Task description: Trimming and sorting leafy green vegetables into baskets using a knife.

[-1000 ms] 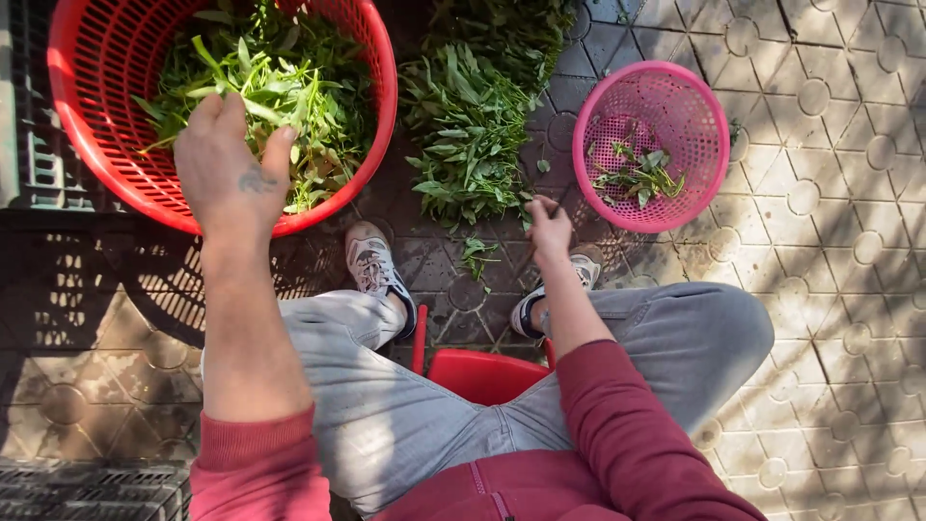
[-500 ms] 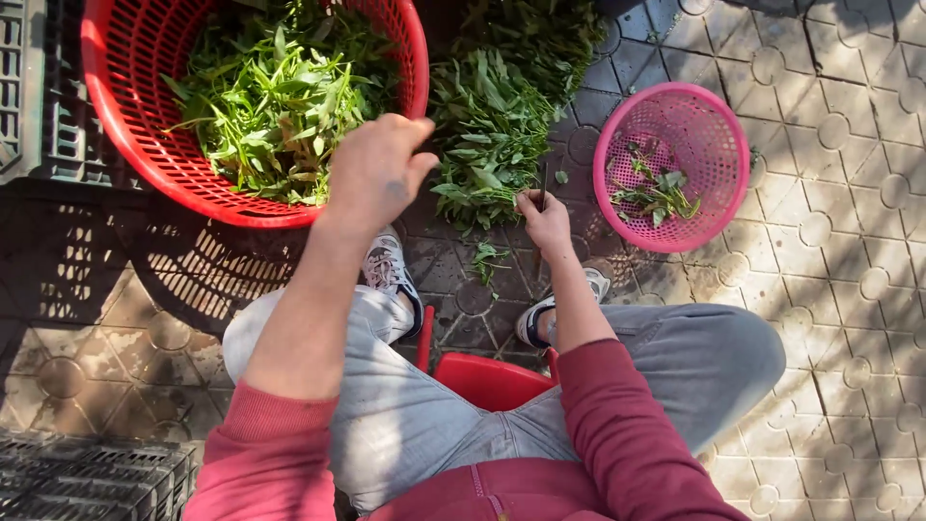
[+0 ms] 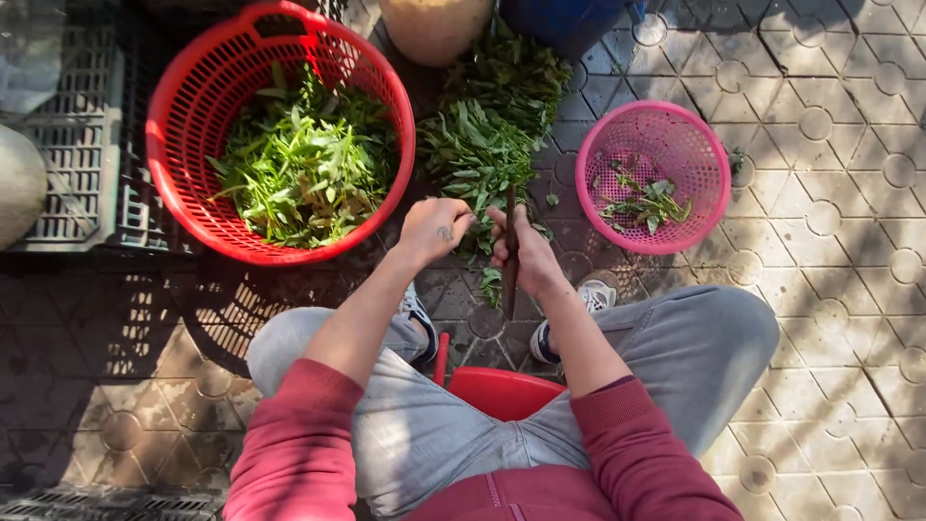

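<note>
1. A paved floor [image 3: 849, 318] of patterned tiles, half in sun and half in shade, carries everything here, seen from above.
2. The seated person's grey-trousered legs and dark red sleeves fill the near edge of the floor, with a red stool [image 3: 502, 391] showing between the knees.
3. A large red basket [image 3: 183, 92] stands toward the far left of the floor, heaped with green leaves.
4. A loose pile of leafy stems [image 3: 492, 125] lies on the floor just right of the red basket, running toward the far edge.
5. A smaller pink basket [image 3: 699, 207] sits right of the pile, with only a few leaves in its bottom.
6. The left hand [image 3: 434, 230] is curled shut, fingers pinched on leaves at the near end of the pile.
7. The right hand [image 3: 526, 253] is just beside the left, not touching it, and closed around a thin dark stem [image 3: 509, 280].
8. That stem stands nearly upright in the fist, above the shoes, between the two baskets.
</note>
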